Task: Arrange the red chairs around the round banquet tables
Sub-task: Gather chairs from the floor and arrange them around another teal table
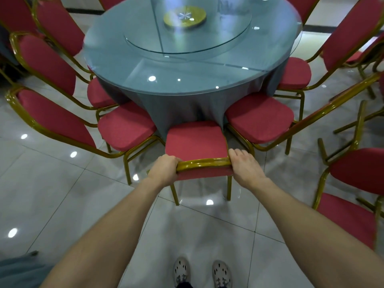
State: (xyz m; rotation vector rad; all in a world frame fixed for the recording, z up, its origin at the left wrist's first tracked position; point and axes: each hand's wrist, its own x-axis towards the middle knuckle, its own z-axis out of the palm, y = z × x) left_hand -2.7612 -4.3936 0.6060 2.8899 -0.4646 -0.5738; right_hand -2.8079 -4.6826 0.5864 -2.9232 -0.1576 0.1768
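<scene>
Middle chair (195, 142): red cushion, gold-painted metal frame. It stands upright on four legs, directly in front of the person. The seat points away from the person, toward the round table (128, 65), and the back is nearest the camera. Its front-to-back line runs straight at the table's centre. The front edge of the seat meets the hanging grey-blue tablecloth (176, 109), which bunches slightly there.

Left hand (165, 169): knuckles up, fingers curled over the left corner of the top rail (203, 163), gripping it.
Right hand (246, 166): same hold on the right corner, with fingers folded over the rail toward the seat side. Both arms are stretched out forward.

Neighbours: left chair (124, 125) and right chair (259, 117) flank the middle one closely. Their seats angle in to the table and their backs fan outward. More red chairs continue round both sides of the ring. One further chair (357, 171) sits apart at the right edge, outside the ring.

Table: a glass top lies over the cloth, with a round glass turntable (207, 44) on it and a yellow disc (185, 17) at its centre.

Pale glossy tiled floor (62, 194) with lamp reflections. Patterned shoes (181, 269) show at the bottom edge.
</scene>
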